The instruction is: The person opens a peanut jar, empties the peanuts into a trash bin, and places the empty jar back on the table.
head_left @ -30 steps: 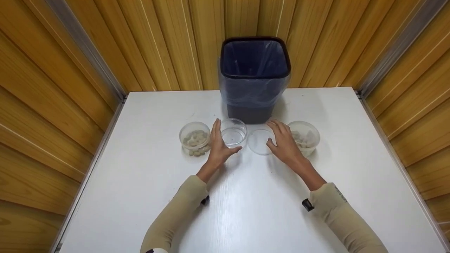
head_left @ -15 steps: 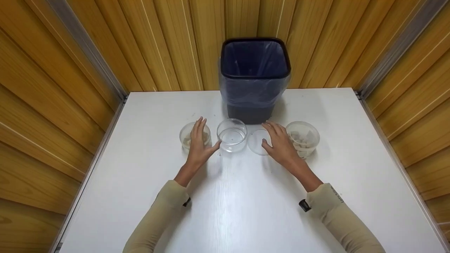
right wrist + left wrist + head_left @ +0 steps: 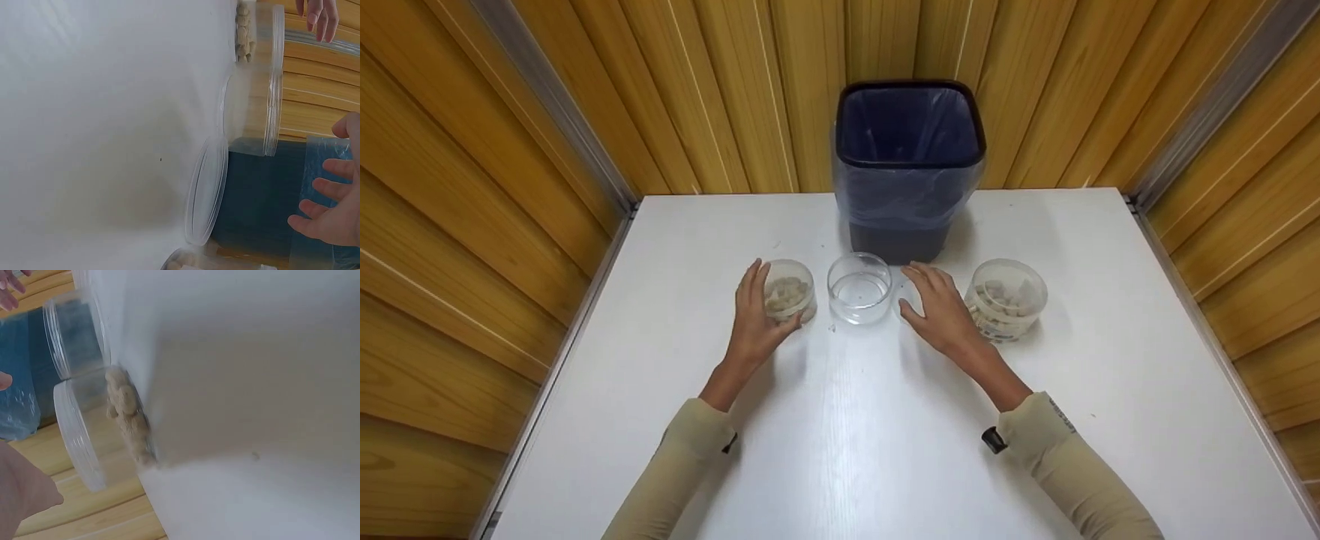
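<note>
My left hand (image 3: 754,322) is beside a clear round tub (image 3: 793,300) holding beige lumps. In the head view its fingers lie along the tub's left side, the thumb near the front; the left wrist view shows a gap between hand and tub (image 3: 76,433). Over a clear round lid (image 3: 207,191) hovers my right hand (image 3: 943,313), fingers spread, holding nothing; in the head view it mostly hides the lid. Between the hands stands an empty clear tub (image 3: 860,289). Another tub (image 3: 1009,292) with beige pieces is just right of the right hand.
A dark bin (image 3: 907,202) with a clear liner stands behind the tubs at the back of the white table (image 3: 840,427). Wood-patterned walls (image 3: 720,90) enclose the back and both sides. Small specks lie near the empty tub.
My left hand has moved left, from between the left tub and the empty tub to the left tub's outer side. The right hand has shifted slightly left, further over the lid.
</note>
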A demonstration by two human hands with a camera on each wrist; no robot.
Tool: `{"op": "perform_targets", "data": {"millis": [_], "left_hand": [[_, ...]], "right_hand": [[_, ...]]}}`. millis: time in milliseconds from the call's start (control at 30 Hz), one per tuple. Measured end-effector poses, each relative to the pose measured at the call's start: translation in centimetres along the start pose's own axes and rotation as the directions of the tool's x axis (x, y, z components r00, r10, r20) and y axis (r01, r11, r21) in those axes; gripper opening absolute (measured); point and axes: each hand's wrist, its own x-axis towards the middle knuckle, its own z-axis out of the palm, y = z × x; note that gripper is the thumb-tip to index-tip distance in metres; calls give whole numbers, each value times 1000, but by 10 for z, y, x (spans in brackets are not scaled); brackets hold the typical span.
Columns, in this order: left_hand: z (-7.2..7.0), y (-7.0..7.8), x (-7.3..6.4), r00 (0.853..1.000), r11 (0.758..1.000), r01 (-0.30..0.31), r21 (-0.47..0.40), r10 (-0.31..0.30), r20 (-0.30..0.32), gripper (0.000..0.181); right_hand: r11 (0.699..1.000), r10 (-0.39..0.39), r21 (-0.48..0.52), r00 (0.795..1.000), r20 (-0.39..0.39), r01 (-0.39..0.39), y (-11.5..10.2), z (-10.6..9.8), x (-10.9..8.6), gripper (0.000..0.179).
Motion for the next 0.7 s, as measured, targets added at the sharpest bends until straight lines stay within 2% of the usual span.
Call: {"op": "perform_targets", "data": {"millis": [167, 433, 700], "left_hand": [[-8, -7, -6, 998, 998, 66, 10, -66, 15, 101], [-17, -18, -14, 986, 986, 160, 46, -162, 43, 100], [-17, -24, -22, 967, 969, 246, -5, -245, 65, 104]], "right_hand": [[1000, -4, 21, 1000, 17, 3, -12, 8, 2, 53], [997, -16, 71, 999, 35, 14, -31, 20, 8, 53], [993, -81, 90, 996, 46, 77, -51, 39, 12, 53]]}}
